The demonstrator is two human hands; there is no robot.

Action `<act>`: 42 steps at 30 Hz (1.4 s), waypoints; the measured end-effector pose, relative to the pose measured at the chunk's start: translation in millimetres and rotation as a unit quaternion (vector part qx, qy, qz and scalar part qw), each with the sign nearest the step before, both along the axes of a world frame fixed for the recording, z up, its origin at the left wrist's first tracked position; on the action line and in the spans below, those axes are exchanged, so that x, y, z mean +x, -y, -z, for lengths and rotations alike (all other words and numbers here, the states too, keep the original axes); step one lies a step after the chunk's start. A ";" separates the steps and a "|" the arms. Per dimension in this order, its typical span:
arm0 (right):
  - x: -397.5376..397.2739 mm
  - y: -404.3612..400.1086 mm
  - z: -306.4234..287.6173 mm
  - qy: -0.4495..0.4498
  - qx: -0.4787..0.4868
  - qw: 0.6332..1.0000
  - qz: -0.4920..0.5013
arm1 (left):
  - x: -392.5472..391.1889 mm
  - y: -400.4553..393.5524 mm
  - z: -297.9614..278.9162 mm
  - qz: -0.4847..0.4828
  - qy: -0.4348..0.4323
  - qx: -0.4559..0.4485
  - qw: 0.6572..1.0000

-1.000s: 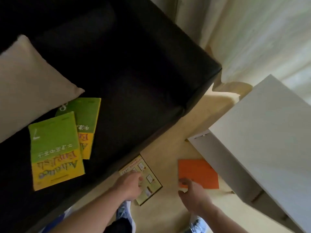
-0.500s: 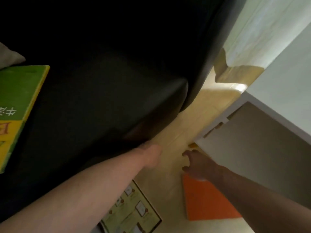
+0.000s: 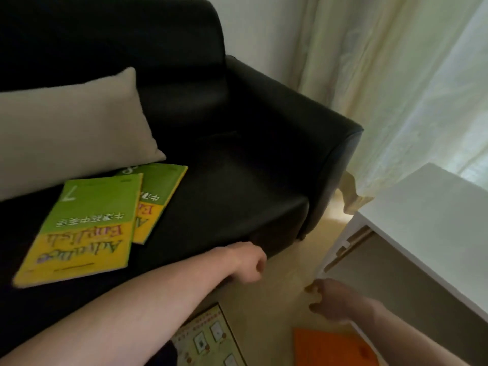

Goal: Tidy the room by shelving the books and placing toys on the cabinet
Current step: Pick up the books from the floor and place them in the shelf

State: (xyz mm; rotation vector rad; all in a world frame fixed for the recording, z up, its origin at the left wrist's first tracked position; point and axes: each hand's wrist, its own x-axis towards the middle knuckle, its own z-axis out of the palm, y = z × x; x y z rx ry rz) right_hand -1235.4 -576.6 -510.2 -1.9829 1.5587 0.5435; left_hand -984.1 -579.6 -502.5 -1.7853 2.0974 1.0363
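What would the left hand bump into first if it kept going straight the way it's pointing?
Probably the black sofa: the left hand points at the seat's front edge, right beside it. Whether they touch already is hard to judge.

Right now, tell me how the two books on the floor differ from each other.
The orange book has a plain, solid cover; the picture book is pale yellow with small framed illustrations and a dark border. The orange book lies beside the white cabinet, under the right arm; the picture book lies closer to the black sofa, beside the left forearm. Both lie flat on the floor, cut off by the frame's lower edge, and neither hand touches them.
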 end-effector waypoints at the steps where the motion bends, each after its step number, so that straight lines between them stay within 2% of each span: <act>1: 3.5 -5.5 -7.8 0.006 -0.014 1.000 0.000 | 7.7 -9.0 -10.8 -0.016 -0.010 -0.005 1.000; 4: 23.0 -31.4 -28.9 0.056 -0.071 0.996 -0.002 | 28.9 -30.7 -40.7 -0.063 -0.048 -0.086 0.993; 7: 39.6 -52.4 -44.8 0.087 -0.106 0.990 -0.005 | 42.0 -42.0 -65.3 -0.141 -0.078 -0.218 0.963; 11: 51.2 -70.8 -65.8 0.122 -0.112 0.986 -0.021 | 70.4 -62.9 -83.4 -0.211 -0.044 -0.317 0.923; 18: 73.0 -76.7 -88.1 0.140 -0.120 0.981 -0.053 | 152.1 -125.9 -89.1 -0.313 0.092 -0.316 0.891; 23: 103.2 -88.3 -92.5 0.165 -0.136 0.976 -0.048 | 191.8 -168.8 -80.3 -0.328 0.161 -0.194 0.911; 26: 125.9 -95.3 -99.6 0.177 -0.129 0.974 -0.053 | 198.5 -190.5 -76.0 -0.314 0.167 -0.179 0.917; 36: 176.8 -109.4 -100.3 0.215 -0.079 0.970 -0.082 | 191.0 -184.2 -69.6 -0.248 0.223 -0.237 0.913; 40: 172.9 -97.9 -95.8 0.209 -0.083 0.972 -0.066 | 190.3 -175.3 -77.5 -0.255 0.200 -0.319 0.890; 42: 164.9 -89.0 -90.8 0.215 -0.089 0.972 -0.041 | 187.9 -170.2 -90.5 -0.267 0.159 -0.378 0.872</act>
